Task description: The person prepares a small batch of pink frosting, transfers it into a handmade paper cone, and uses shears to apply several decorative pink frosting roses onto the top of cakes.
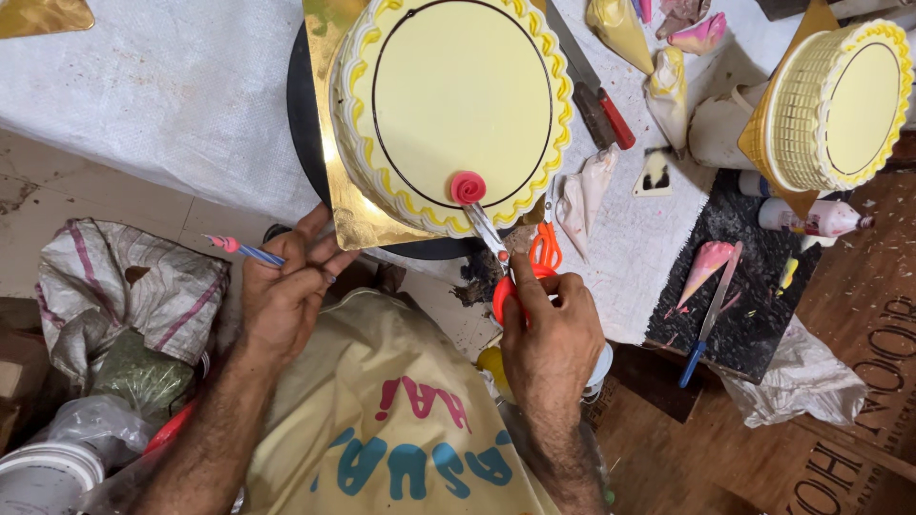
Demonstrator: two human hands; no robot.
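white-covered worktop (143, 95); right hand (549, 329) grips orange scissors (520, 262) carrying a pink rose (468, 187) onto the yellow cake (453, 95); left hand (286, 291) pinches a blue stick (250, 252) aside.

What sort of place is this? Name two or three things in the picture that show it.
Most likely a cake-decorating workbench in a bakery. A yellow iced cake sits on a turntable, filled piping bags lie on the cloth, and a second finished cake stands to the side.

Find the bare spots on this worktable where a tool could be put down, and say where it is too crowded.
Free: the white cloth left of the turntable, up to the gold card. Crowded: right of the near cake, where piping bags, a knife, the dark board and second cake lie.
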